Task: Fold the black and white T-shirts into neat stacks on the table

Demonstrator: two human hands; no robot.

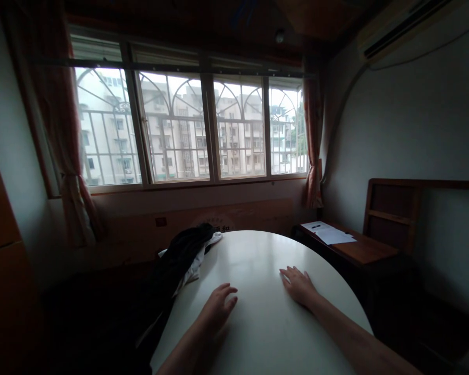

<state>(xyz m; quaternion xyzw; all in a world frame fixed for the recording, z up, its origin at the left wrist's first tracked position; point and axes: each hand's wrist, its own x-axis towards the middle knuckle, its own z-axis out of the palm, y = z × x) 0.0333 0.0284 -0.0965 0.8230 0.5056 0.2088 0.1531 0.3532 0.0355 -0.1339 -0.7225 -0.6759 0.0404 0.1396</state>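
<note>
My left hand (219,306) is over the near left part of a white round-edged table (258,333), its fingers apart and slightly curled, with nothing in them. Whether it touches the tabletop I cannot tell. Palm down on the right part of the table, my right hand (298,285) has its fingers stretched out and spread, and it holds nothing. Beyond my left hand, black cloth (191,242) and white cloth (197,263) lie in a heap over the table's left edge; what garments they are is unclear.
To the right stands a low wooden table (369,249) with white papers (334,236) and a dark pen (316,226) on it. A wooden chair-like frame (391,208) rises behind it. Barred windows (175,130) with tied curtains (68,146) line the far wall, above a long cardboard panel (254,208).
</note>
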